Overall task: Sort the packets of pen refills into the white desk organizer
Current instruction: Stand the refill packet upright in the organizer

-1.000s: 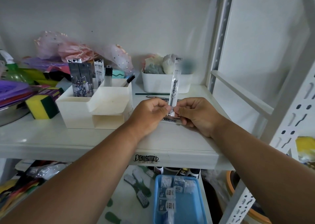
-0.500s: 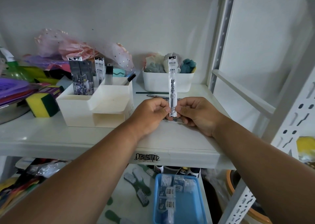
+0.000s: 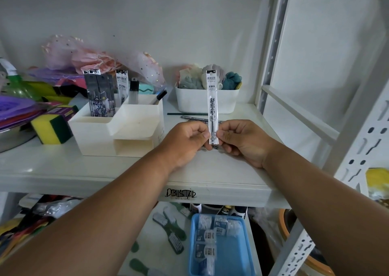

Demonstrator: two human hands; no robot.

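you are pinching one refill packet (image 3: 212, 107) at its lower end between both hands, left hand (image 3: 187, 141) and right hand (image 3: 242, 141), fingers curled on it, holding it upright over the shelf (image 3: 126, 170). the white desk organizer (image 3: 117, 128) is sitting to your left, nearer the left hand, with packets already standing in its back compartment.
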